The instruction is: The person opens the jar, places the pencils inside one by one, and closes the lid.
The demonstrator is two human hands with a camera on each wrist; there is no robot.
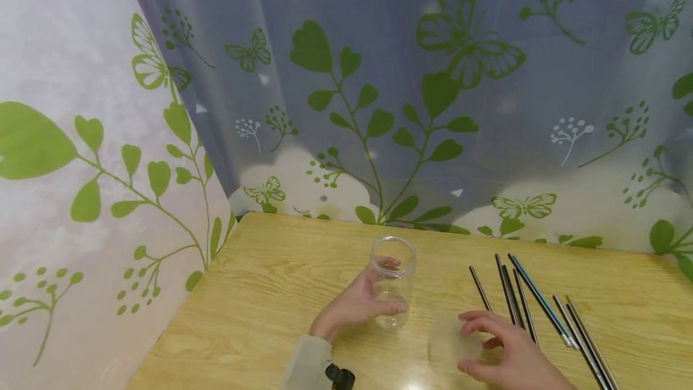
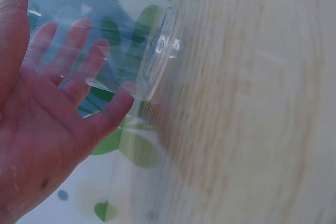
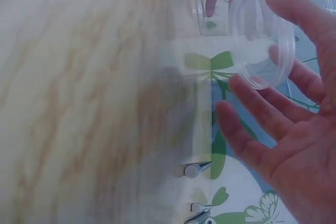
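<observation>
In the head view a clear, see-through jar stands upright with its round rim facing up and no lid on it. My left hand grips its side, thumb in front and fingers around the back. The left wrist view shows the jar's base close to the tabletop. To the right, my right hand holds a round translucent lid apart from the jar. Seen from the right wrist, the lid is on edge between thumb and fingertips, with the little finger spread away.
Several thin metal rods lie on the wooden table beyond and beside my right hand, including a blue one and dark ones. A patterned curtain hangs along the back edge, and a light patterned sheet covers the left side.
</observation>
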